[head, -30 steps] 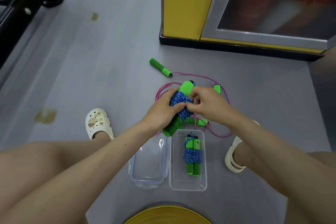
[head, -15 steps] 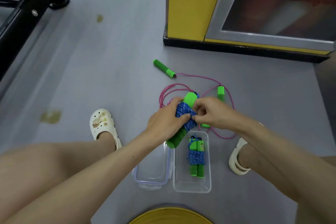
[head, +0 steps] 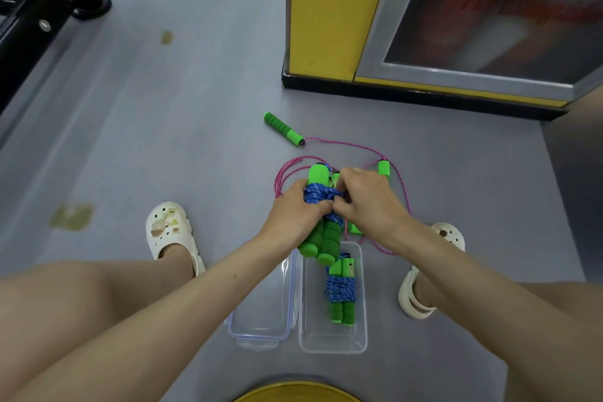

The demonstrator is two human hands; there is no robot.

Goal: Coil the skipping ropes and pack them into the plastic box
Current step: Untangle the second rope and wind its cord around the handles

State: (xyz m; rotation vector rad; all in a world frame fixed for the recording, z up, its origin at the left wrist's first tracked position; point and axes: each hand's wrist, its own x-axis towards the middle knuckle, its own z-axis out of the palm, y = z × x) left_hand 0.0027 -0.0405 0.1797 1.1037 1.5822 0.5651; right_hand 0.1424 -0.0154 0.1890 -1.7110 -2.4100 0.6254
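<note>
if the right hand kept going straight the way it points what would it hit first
The right hand points left and pinches the blue rope bundle, so that bundle comes first. Just beyond it is probably the left hand, which grips the bundle from the other side.

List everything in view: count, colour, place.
blue rope: one, blue cord, green handles, coiled, in both hands.
packed rope: one, blue and green, coiled, in the box.
pink rope: one, pink cord, green handles, loose on the floor.
box: one, clear, on the floor.
lid: one, clear, blue-edged, left of the box.
cabinet: one, yellow, top right.
frame: one, black, top left.
disc: one, yellow, bottom edge.
stains: two, yellowish, floor at left.
clogs: two, white, on the feet.
left hand: grips the blue rope.
right hand: pinches its cord.
</note>
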